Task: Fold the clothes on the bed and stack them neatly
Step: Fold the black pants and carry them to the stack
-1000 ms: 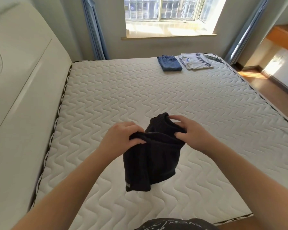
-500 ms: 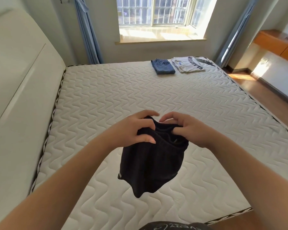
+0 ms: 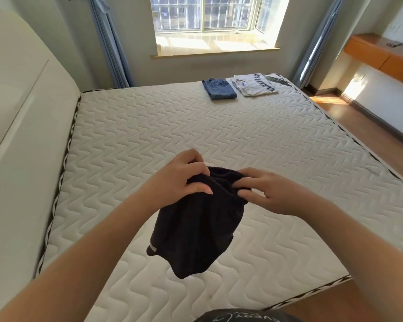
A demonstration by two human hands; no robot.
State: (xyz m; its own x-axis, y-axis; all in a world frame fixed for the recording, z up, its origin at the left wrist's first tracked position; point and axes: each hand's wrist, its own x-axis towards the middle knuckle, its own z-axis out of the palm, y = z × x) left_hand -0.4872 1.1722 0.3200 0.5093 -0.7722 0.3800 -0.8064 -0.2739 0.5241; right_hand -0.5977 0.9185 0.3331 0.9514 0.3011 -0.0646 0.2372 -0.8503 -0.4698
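Fingers of left hand and right hand pinch the black garment at its top edge; it hangs above the bed. Folded jeans and white shirt lie at the bed's far edge.

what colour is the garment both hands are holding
Black, with a small pale strip at one hem corner: the garment, seen in the head view.

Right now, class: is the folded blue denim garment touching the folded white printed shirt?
Apart. The head view shows a mattress strip between the denim garment and white shirt.
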